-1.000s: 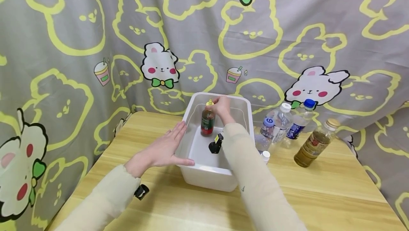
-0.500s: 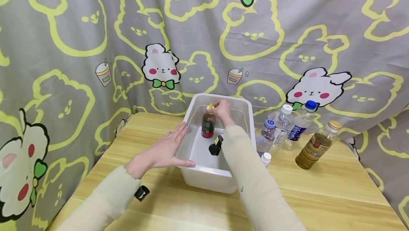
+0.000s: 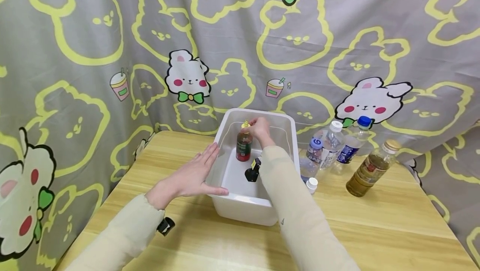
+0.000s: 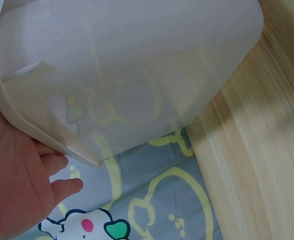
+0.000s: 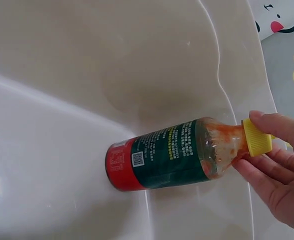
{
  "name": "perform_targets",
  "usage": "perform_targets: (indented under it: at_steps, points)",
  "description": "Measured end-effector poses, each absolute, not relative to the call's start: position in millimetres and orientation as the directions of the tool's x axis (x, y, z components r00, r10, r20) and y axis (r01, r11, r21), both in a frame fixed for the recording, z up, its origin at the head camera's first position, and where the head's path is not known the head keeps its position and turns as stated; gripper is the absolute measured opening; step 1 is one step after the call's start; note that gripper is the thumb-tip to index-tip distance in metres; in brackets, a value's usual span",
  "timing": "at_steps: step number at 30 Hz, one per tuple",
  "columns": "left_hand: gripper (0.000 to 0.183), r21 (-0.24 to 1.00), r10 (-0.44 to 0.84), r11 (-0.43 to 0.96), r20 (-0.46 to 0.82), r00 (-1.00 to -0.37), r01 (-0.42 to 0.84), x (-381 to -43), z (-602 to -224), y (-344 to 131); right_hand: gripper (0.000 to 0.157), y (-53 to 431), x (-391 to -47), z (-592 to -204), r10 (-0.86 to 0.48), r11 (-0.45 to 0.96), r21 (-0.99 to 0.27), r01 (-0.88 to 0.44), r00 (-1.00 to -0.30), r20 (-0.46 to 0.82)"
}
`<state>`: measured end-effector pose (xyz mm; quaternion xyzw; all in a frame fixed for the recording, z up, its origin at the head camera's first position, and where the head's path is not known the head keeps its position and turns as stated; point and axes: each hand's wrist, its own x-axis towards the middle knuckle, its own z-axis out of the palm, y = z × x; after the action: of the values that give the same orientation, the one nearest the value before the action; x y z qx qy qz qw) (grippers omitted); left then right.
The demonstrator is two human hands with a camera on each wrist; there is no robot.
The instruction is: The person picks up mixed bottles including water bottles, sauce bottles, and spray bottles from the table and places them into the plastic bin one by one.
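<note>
A sauce bottle (image 3: 243, 147) with a yellow cap and a green and red label stands upright inside a white plastic bin (image 3: 245, 210), toward its back left. My right hand (image 3: 259, 130) grips the bottle by its cap and neck; in the right wrist view the thumb lies on the yellow cap (image 5: 257, 137) and the fingers curl beneath the neck. Straight-fingered, my left hand (image 3: 191, 175) rests on the bin's left rim, thumb along the front corner. The left wrist view has that hand (image 4: 22, 170) against the bin's outer wall (image 4: 137, 65).
Right of the bin stand several bottles: one with a purple cap (image 3: 313, 156), a clear white-capped one (image 3: 331, 144), a blue-capped one (image 3: 354, 142) and one of brown liquid (image 3: 371, 171). A small white cap (image 3: 311, 184) shows near the bin. A patterned curtain (image 3: 232, 33) hangs behind the wooden table (image 3: 393, 229).
My right hand and the sauce bottle have shifted very slightly down in the head view since a second ago. The left hand stays on the rim.
</note>
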<state>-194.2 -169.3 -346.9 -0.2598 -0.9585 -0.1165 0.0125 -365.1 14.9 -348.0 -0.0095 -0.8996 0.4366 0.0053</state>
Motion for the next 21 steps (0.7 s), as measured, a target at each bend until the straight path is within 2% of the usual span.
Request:
perform_targets:
  at_steps: [12,21]
  points:
    - [0.114,0.214,0.492,0.841,0.078,-0.867,0.496,-194.8,-348.2,-169.5,0.039,19.6,-362.7,-330.6,-0.039,0.560,-0.828,0.011,-0.998,-0.040]
    - [0.114,0.220,0.489,0.841,0.082,-0.868,0.494,-195.6,-347.9,-169.7,0.039,27.8,-355.2,-300.9,-0.067,0.617,-0.786,-0.043,-0.998,0.002]
